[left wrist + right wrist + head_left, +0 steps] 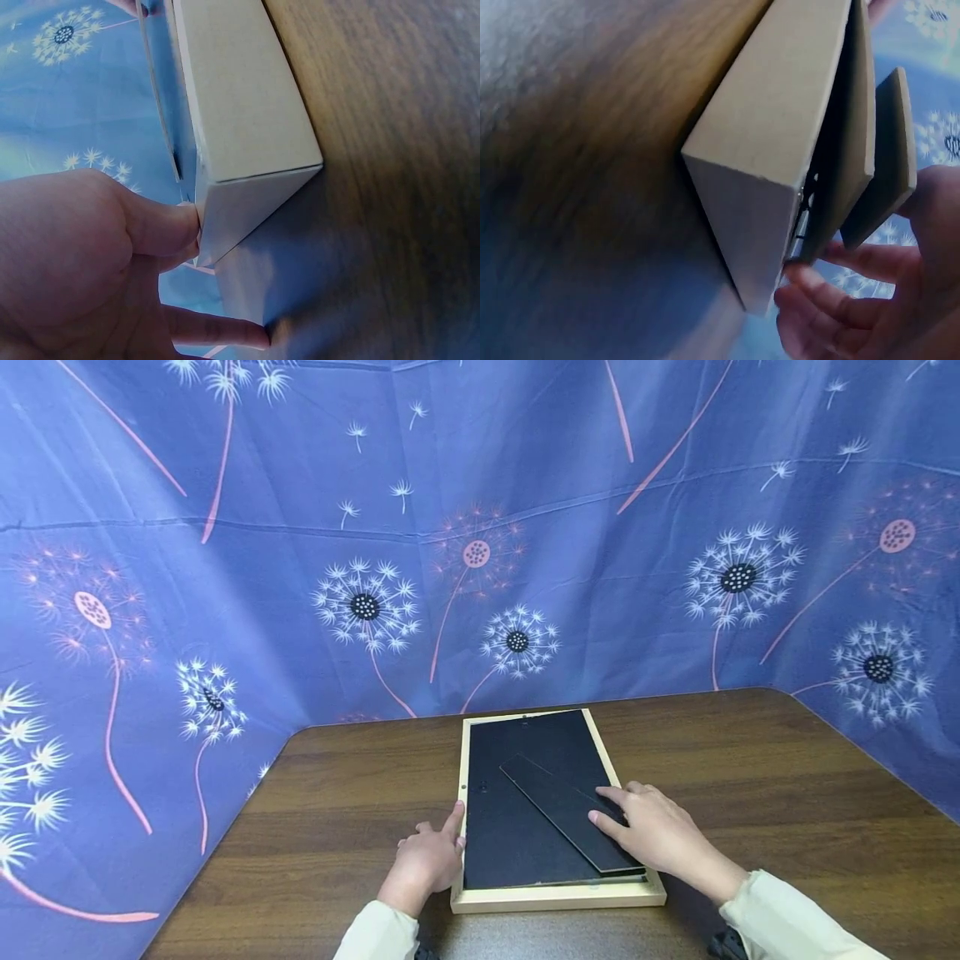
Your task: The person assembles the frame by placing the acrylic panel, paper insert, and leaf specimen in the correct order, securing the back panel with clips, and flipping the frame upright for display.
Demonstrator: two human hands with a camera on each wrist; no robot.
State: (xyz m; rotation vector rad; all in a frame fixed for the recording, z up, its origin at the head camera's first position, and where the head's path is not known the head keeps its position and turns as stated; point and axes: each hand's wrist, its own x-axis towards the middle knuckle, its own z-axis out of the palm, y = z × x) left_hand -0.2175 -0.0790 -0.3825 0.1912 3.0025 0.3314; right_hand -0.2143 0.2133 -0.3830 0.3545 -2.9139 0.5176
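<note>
A pale wooden picture frame [558,899] lies back side up on the table. Its black backing board [517,827] sits crooked in it, and the right wrist view shows the board's near right edge raised above the rim. A black easel stand [573,818] slants across the board. My left hand [427,860] touches the frame's left side, and in the left wrist view the thumb [169,229] meets the rim. On the right, my right hand [660,827] holds the board's edge, its thumb over the stand and its fingers [832,300] by the frame's side.
The brown wooden table [787,793] extends on both sides of the frame. Behind it and at the sides hangs a blue cloth [600,568] printed with dandelions.
</note>
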